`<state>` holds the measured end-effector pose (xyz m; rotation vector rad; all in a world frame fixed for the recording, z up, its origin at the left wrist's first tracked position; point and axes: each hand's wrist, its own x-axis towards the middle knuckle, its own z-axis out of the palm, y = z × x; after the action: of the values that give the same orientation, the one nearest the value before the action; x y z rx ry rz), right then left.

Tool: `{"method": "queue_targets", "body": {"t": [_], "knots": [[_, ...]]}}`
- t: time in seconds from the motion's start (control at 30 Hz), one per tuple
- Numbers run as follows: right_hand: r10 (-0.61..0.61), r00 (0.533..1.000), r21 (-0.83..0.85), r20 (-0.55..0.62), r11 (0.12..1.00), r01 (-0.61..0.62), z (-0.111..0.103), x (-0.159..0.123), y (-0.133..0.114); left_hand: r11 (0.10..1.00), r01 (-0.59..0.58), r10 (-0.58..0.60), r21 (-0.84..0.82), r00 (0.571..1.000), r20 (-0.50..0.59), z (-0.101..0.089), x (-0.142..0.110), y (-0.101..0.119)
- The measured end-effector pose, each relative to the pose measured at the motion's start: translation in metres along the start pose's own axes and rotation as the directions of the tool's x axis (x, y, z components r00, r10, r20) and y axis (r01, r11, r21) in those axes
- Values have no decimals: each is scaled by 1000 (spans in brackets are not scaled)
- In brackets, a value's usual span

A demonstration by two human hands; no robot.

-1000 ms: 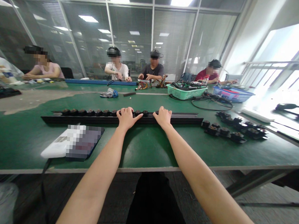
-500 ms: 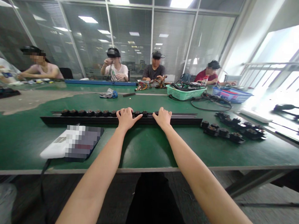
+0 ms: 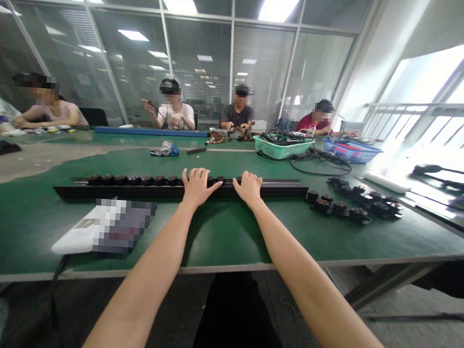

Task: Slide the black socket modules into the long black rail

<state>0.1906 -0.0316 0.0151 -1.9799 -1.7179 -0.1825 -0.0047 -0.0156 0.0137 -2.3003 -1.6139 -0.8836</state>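
Observation:
A long black rail (image 3: 151,191) lies across the green table in front of me, with a row of small black round-topped parts (image 3: 134,180) seated along it. Over the rail's middle, my left hand (image 3: 197,188) rests with fingers spread and thumb stretched right, touching the row. Just to its right, my right hand (image 3: 249,188) is bent down over the rail, its fingers curled around a small black part that they mostly hide. Between the two thumbs another black part (image 3: 221,180) shows. More loose black parts (image 3: 340,207) lie off the rail's right end.
A white device beside a dark pad (image 3: 127,230) lies near the front edge at left. Farther back are a crumpled cloth (image 3: 164,148), a green basket of cables (image 3: 283,148), a blue basket (image 3: 351,152) and a coiled cable (image 3: 322,163). Several people sit across the table.
My view has shifted slightly, so the table appears lower and moved left. Both hands stay at nearly the same place on the rail. A person across the table has raised a hand holding a cable.

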Motion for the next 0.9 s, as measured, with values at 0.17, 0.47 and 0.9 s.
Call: {"method": "queue_targets", "body": {"t": [0.17, 0.47, 0.9], "knots": [[-7, 1000, -6, 7, 1000, 7, 0, -1, 0, 986, -154, 157, -56, 987, 38, 6, 1, 10], [-9, 1000, -10, 3, 1000, 9, 1, -2, 0, 979, -191, 195, -70, 980, 49, 7, 1, 11], [1, 1000, 14, -1, 1000, -1, 1, -1, 1, 981, -187, 190, -57, 980, 61, 8, 1, 13]]}}
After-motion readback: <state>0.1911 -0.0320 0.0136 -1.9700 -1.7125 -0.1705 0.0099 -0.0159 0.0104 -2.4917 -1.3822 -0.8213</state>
